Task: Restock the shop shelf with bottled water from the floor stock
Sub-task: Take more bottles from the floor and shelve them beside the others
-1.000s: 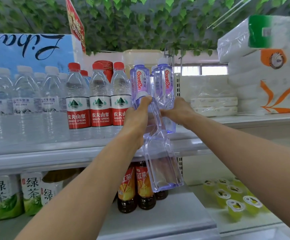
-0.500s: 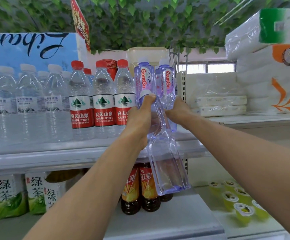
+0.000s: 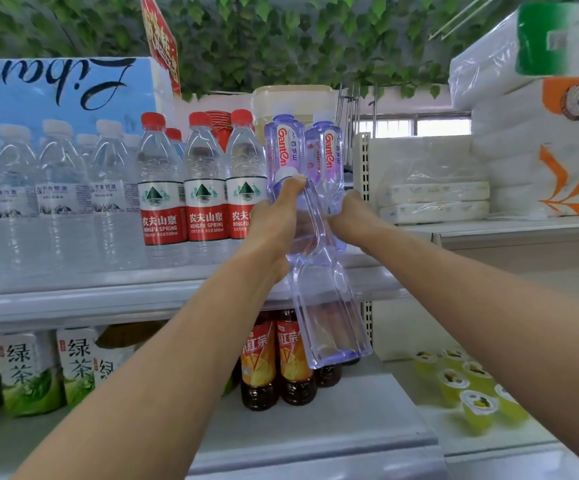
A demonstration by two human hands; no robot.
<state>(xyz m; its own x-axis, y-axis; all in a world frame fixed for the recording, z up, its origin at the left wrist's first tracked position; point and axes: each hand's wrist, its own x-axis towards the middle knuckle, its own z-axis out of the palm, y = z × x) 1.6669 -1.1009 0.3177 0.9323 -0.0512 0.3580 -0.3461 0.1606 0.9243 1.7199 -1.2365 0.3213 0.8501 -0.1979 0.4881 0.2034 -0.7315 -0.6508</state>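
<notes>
My read: left hand (image 3: 274, 230) grips tilted bottle (image 3: 326, 306) near top, parked clear; right hand (image 3: 352, 220) holds standing bottle (image 3: 329, 161), making room.

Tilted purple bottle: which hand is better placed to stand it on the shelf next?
Left, likely: the left hand grips the tilted bottle near its neck; the right hand is against the shelved Ganten bottles.

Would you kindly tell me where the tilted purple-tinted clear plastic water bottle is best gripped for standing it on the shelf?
I'd take the purple-tinted clear plastic water bottle round its pinched waist, from the left, just below where the left hand holds its upper part. The body narrows there so fingers wrap it, and the right hand crowds the other side.
</notes>
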